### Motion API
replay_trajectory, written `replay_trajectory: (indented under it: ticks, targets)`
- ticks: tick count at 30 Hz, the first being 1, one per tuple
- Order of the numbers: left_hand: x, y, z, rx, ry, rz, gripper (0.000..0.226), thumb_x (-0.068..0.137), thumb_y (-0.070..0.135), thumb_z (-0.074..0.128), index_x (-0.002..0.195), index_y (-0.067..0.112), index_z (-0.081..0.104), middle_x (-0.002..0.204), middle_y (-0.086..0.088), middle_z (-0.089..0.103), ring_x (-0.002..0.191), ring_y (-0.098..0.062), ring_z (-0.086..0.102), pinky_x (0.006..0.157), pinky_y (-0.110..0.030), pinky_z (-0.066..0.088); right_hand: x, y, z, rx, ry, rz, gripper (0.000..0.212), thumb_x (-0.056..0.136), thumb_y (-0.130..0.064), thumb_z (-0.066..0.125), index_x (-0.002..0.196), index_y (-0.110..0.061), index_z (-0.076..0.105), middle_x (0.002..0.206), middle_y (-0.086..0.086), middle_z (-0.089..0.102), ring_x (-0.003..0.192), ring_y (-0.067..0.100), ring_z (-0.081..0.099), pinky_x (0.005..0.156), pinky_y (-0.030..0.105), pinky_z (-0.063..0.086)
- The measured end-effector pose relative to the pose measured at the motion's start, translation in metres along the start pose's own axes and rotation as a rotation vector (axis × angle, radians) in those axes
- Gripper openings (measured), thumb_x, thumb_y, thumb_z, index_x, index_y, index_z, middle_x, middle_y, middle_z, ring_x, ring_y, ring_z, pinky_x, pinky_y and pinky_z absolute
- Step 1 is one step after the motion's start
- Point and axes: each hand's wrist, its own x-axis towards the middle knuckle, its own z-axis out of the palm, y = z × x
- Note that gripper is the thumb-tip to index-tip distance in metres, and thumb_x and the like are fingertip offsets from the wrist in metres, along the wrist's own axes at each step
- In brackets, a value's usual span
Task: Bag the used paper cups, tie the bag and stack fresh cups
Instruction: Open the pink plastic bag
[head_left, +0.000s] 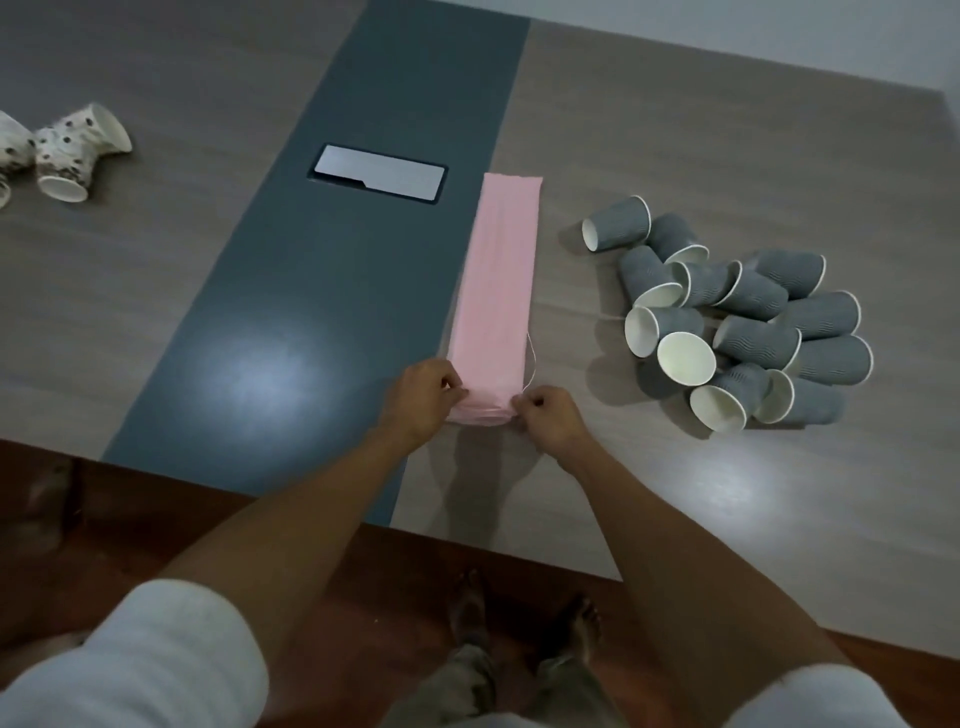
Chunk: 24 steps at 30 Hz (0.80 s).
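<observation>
The near end of the pink bag (493, 291) is pinched at its two corners by the left hand (423, 397) and right hand (550, 415). The bag is laid flat, extending away from the grip. Grey cups (737, 322) are heaped right of the bag; spotted cups (67, 150) lie far left.

Grey wood-grain table (156, 291) with dark central strip (332, 332), inset hatch (379, 176) at 12 o'clock, reddish floor (171, 519) at 6 o'clock.
</observation>
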Motion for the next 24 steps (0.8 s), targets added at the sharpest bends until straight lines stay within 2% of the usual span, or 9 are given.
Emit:
replay_trajectory:
  ticks: [3,6,8,11,14,17,19,21,24]
  targets:
    - [0.009,0.021,-0.016,-0.34,0.079,-0.095,0.017,0.088,0.015,0.079,0.08,0.011,0.065,0.075,0.0,0.063,0.07,-0.015,0.057,0.064,-0.027,0.044,0.0,-0.014,-0.022,0.053,0.077,-0.007,0.033,0.1,-0.019,0.053,0.074,0.0,0.061,0.072,0.02,0.068,0.062,0.024,0.057,0.063,0.034,0.044]
    - [0.019,0.046,-0.032,-0.587,0.177,-0.154,0.016,0.094,0.011,0.073,0.088,0.003,0.06,0.078,-0.01,0.059,0.071,-0.02,0.052,0.067,-0.037,0.051,0.003,-0.026,-0.044,0.018,0.185,0.015,0.027,0.097,-0.01,0.049,0.08,0.004,0.063,0.076,0.022,0.066,0.07,0.027,0.061,0.065,0.035,0.045]
    - [0.025,0.062,-0.041,-0.74,0.231,-0.205,0.013,0.096,0.008,0.069,0.093,0.0,0.059,0.082,-0.015,0.06,0.074,-0.022,0.056,0.063,-0.036,0.057,0.003,-0.032,-0.059,-0.009,0.2,0.054,0.025,0.094,-0.007,0.049,0.085,0.009,0.066,0.078,0.022,0.062,0.075,0.026,0.058,0.066,0.033,0.042]
    - [0.034,0.081,-0.051,-0.851,0.237,-0.217,0.011,0.096,0.005,0.068,0.095,0.001,0.058,0.087,-0.018,0.066,0.076,-0.026,0.063,0.067,-0.039,0.061,-0.005,-0.043,-0.073,-0.165,0.306,0.003,0.027,0.09,-0.013,0.056,0.111,0.002,0.064,0.105,0.018,0.064,0.097,0.034,0.061,0.084,0.035,0.048]
    - [0.039,0.094,-0.058,-0.865,0.194,-0.17,0.014,0.096,0.006,0.07,0.099,-0.002,0.059,0.096,-0.023,0.074,0.081,-0.029,0.071,0.076,-0.045,0.063,-0.017,-0.069,-0.075,-0.042,0.335,-0.26,0.053,0.084,-0.035,0.065,0.134,-0.021,0.052,0.12,0.002,0.064,0.115,0.026,0.059,0.101,0.046,0.048]
    - [0.041,0.101,-0.061,-0.88,0.126,-0.133,0.013,0.096,0.008,0.07,0.099,0.002,0.059,0.093,-0.019,0.076,0.081,-0.023,0.073,0.075,-0.04,0.064,-0.009,-0.089,-0.068,-0.146,0.215,-0.275,0.08,0.079,-0.054,0.072,0.146,-0.025,0.04,0.124,0.002,0.066,0.115,0.024,0.061,0.103,0.042,0.045]
    - [0.04,0.102,-0.061,-0.94,0.067,-0.138,0.01,0.097,0.007,0.068,0.097,0.005,0.058,0.087,-0.015,0.076,0.075,-0.019,0.072,0.067,-0.034,0.063,-0.005,-0.09,-0.062,-0.22,0.217,-0.22,0.058,0.084,-0.044,0.071,0.135,-0.022,0.055,0.111,0.006,0.071,0.108,0.028,0.065,0.094,0.034,0.045]
    - [0.04,0.101,-0.064,-1.008,0.069,-0.203,0.009,0.097,0.001,0.061,0.097,0.009,0.057,0.082,-0.012,0.072,0.068,-0.018,0.068,0.059,-0.03,0.058,-0.003,-0.085,-0.061,-0.328,0.266,-0.212,0.023,0.088,-0.025,0.061,0.107,-0.017,0.07,0.103,0.011,0.074,0.103,0.034,0.067,0.08,0.032,0.043]
    - [0.044,0.09,-0.071,-1.074,0.188,-0.357,0.014,0.095,0.0,0.051,0.105,0.009,0.053,0.092,-0.01,0.06,0.075,-0.021,0.057,0.061,-0.031,0.053,0.0,-0.07,-0.073,-0.314,0.314,-0.161,0.018,0.087,-0.013,0.055,0.096,-0.007,0.069,0.1,0.019,0.072,0.096,0.038,0.067,0.067,0.033,0.043]
